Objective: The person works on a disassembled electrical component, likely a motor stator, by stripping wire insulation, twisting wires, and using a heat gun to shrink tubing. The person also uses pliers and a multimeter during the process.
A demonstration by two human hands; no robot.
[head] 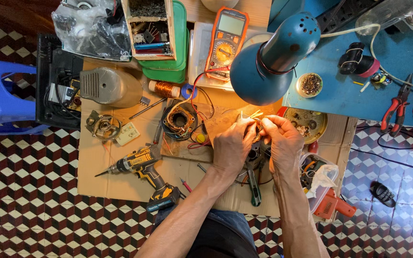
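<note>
Hands at frame centre: left hand (233,145) and right hand (283,141) both pinch thin wire ends (253,115) under lamp (271,59); strands may snap if twisted hard.

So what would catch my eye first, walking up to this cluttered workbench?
Probably the big teal desk lamp at top centre, shining on the left hand and right hand, which pinch thin pale wire ends together over a dark motor part. Next, the orange multimeter just left of the lamp, and the yellow cordless drill lying on the cardboard at lower left.
</note>
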